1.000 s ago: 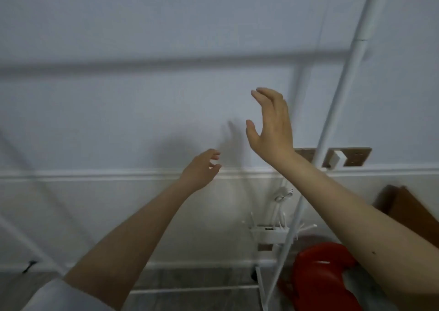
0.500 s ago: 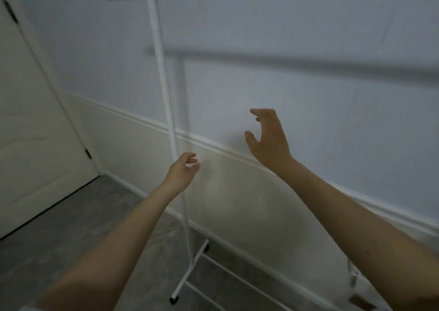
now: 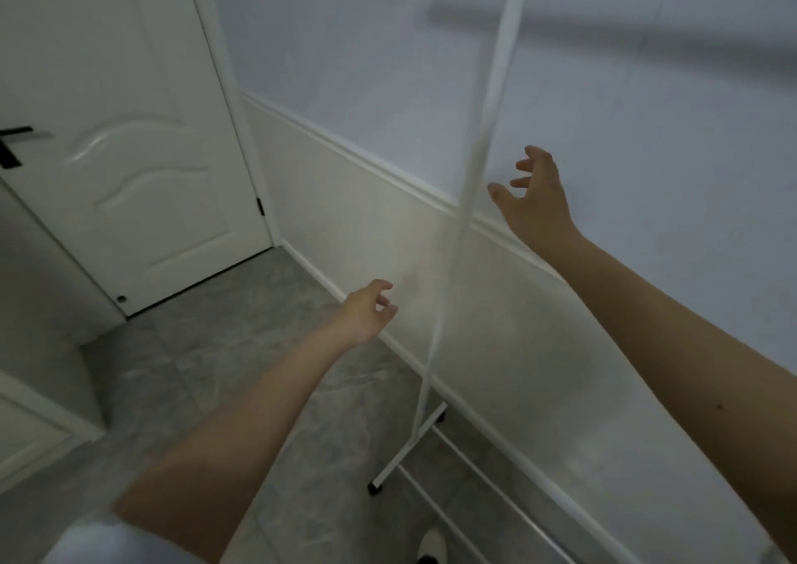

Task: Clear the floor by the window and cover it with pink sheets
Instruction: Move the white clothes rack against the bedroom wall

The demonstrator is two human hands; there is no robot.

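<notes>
Standing between both hands: white rack upright [image 3: 483, 166], blurred, foot [image 3: 405, 455] on grey floor [image 3: 207, 356]. Left hand [image 3: 366, 311] and right hand [image 3: 534, 201] loosely spread, grasping nothing, apart from upright. View swung left since earlier; door [image 3: 129, 132] now visible. Pink sheets unseen.

I count 2 bare hands, 1 white metal clothes rack [image 3: 483, 166] w/ 1 black caster [image 3: 373, 488] visible, 1 white panelled door [image 3: 129, 141].
</notes>
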